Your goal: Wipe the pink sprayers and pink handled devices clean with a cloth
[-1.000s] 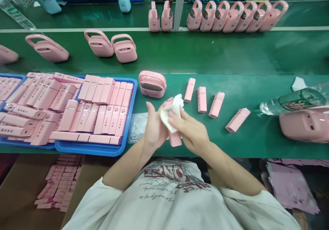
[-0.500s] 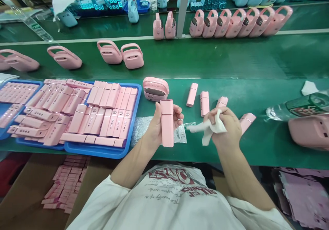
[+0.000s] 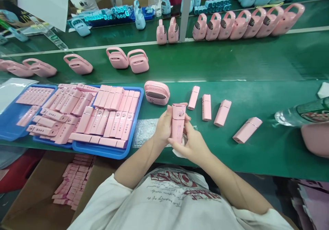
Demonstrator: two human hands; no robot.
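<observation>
My left hand (image 3: 164, 125) is closed round a slim pink rectangular device (image 3: 178, 122), held upright in front of my chest. Its face, with a round emblem near the top, is turned toward me. From the other side my right hand (image 3: 194, 142) grips the lower part of the same device, thumb across its front. A crumpled white cloth (image 3: 180, 153) shows beneath that hand, partly hidden by the fingers. Four-sided pink devices of the same kind lie to the right, one of them (image 3: 206, 107) nearest upright in view. A pink handled speaker (image 3: 157, 93) sits just behind my left hand.
Blue trays (image 3: 138, 120) at left hold many pink devices. A bubble-wrap sheet (image 3: 145, 132) lies beside them. Rightward are a plastic bottle (image 3: 303, 113) and another pink case (image 3: 316, 139). Pink speakers (image 3: 138, 61) stand on the green belt behind. An open carton (image 3: 28, 192) is below left.
My right hand has moved left with the white cloth to the device in my left hand. The device now shows its emblem side. The view has shifted slightly.
</observation>
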